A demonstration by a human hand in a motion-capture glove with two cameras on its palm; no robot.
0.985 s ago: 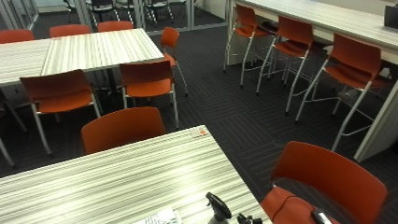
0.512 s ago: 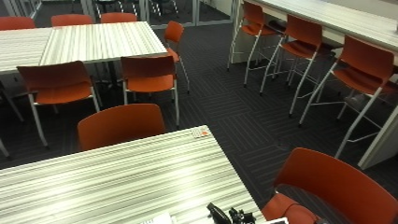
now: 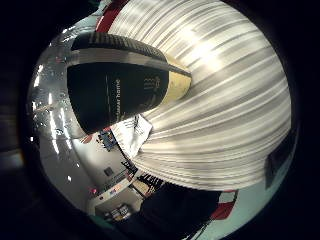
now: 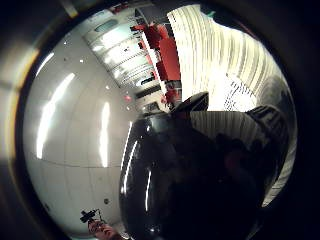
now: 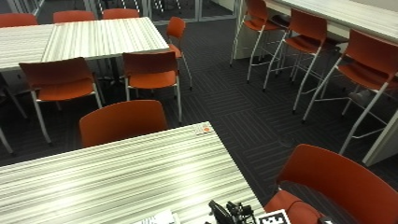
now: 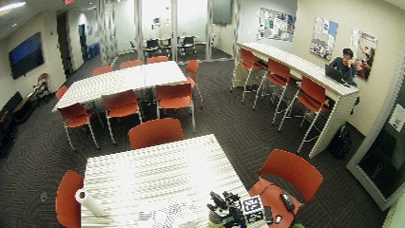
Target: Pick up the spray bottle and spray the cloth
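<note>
Looking near first: we see spray bottle, dark body with pale band, filling both palm views, close to right hand at near edge of striped table. We cannot tell whether fingers curl round it. Patterned cloth lies flat on tabletop beside bottle; paper towel roll at table's far corner. Orange chairs ring table. Dark carpet beyond. Second striped table farther back; high counter with stools along wall.
</note>
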